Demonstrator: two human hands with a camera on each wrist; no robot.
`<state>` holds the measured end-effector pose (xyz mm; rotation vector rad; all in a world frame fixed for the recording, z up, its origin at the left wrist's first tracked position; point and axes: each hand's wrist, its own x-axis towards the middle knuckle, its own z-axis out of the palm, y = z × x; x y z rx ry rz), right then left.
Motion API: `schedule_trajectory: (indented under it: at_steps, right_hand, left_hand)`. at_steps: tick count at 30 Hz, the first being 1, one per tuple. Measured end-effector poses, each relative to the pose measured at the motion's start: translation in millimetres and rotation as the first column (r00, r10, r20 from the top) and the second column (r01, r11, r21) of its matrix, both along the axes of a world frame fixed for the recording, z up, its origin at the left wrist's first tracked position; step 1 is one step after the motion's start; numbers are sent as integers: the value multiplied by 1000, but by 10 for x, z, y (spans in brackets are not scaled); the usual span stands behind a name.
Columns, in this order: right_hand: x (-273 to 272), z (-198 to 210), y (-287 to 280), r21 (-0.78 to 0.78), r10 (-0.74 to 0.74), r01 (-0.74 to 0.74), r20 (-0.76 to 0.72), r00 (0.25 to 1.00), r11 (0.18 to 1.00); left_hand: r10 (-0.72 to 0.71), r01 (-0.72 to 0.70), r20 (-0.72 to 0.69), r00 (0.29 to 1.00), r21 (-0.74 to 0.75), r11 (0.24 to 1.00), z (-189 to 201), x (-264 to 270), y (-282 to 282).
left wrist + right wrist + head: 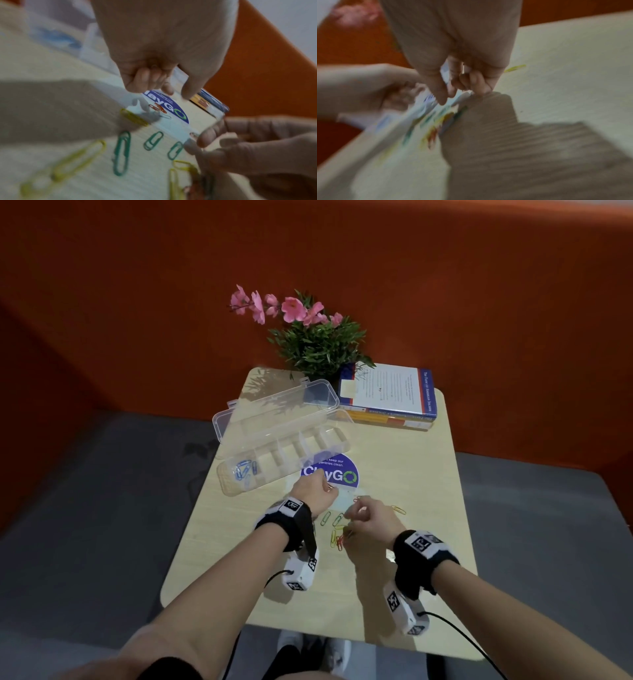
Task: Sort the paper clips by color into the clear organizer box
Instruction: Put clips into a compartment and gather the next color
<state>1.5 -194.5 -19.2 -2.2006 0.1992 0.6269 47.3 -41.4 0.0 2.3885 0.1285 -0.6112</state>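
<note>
The clear organizer box (pixel 310 454) lies open at the table's back left, with blue clips (pixel 244 470) in its leftmost compartment. Between my hands is a small clear plastic bag (pixel 173 125) holding red clips (pixel 157 108). My left hand (pixel 320 486) (pixel 164 86) pinches its far end. My right hand (pixel 358 513) (pixel 205 140) (pixel 452 93) pinches its near corner. Loose on the table under and beside the hands lie green clips (pixel 337 519) (pixel 121 152), yellow clips (pixel 399 510) (pixel 80 159) and red clips (pixel 340 542). The right wrist view is blurred.
A round blue sticker (pixel 344 474) is on the tabletop just beyond my hands. A stack of books (pixel 387 395) and a potted plant with pink flowers (pixel 318 337) stand at the back. The box's lid (pixel 274 405) stands raised. An orange wall rises behind the small table (pixel 428 542).
</note>
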Motion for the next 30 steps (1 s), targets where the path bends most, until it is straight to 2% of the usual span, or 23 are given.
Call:
schedule_trajectory:
  at_steps: [2, 4, 9, 13, 16, 20, 22, 24, 28, 30]
  right_hand:
    - [-46, 5, 32, -136, 133, -125, 52, 990, 983]
    - [-72, 18, 35, -170, 202, -188, 68, 977, 967]
    - [-119, 33, 29, -252, 322, -292, 86, 943, 922]
    - [-129, 18, 61, -367, 414, -384, 5, 910, 847]
    - [-137, 60, 49, -325, 401, -386, -21, 916, 864]
    - [-121, 95, -14, -185, 264, -264, -24, 964, 947]
    - [-114, 96, -53, -63, 118, -120, -45, 992, 991]
    - [-105, 101, -100, 86, -49, 56, -86, 995, 995]
    - [-53, 156, -183, 286, -303, 356, -214, 928, 890]
    - [-32, 181, -180, 418, -397, 503, -318, 861, 756]
  left_hand:
    - [-133, 126, 45, 990, 122, 984, -53, 25, 4]
    - [-187, 176, 53, 981, 169, 970, -98, 46, 7]
    - [-201, 190, 40, 979, 184, 964, -169, 67, -7]
    - [-213, 207, 15, 977, 190, 960, -169, 109, -29]
    - [-266, 259, 4, 964, 215, 942, -165, 120, -40]
    - [-369, 361, -19, 929, 264, 895, -139, 107, -31]
    - [-386, 377, -17, 922, 266, 887, -110, 91, -23]
    - [-350, 338, 3, 937, 247, 908, -62, 78, -2]
    - [-159, 157, 25, 987, 71, 985, 33, 82, 122]
    - [31, -35, -24, 999, -149, 988, 35, 74, 196]
